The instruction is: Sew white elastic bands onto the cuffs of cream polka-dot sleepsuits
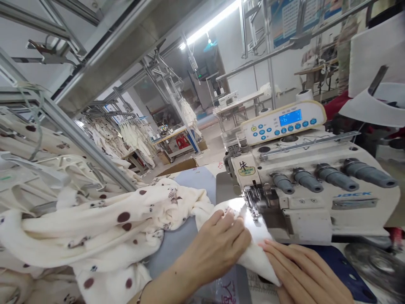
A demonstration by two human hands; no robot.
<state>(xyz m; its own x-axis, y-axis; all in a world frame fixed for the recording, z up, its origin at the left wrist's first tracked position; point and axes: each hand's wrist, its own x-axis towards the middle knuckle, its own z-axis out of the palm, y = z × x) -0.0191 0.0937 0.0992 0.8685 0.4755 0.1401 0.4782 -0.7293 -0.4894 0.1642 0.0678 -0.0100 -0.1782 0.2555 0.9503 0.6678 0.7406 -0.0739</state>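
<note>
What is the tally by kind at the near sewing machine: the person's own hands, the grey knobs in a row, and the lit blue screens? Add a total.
Left hand and right hand, at the cream fabric: 2
Grey knobs on the near sewing machine: 4
Lit blue screen: 1
Total: 7

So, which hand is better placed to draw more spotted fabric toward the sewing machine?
Probably the left hand: it lies nearer the bulk of the spotted fabric, while the right hand is farther away, beyond the left.
</note>
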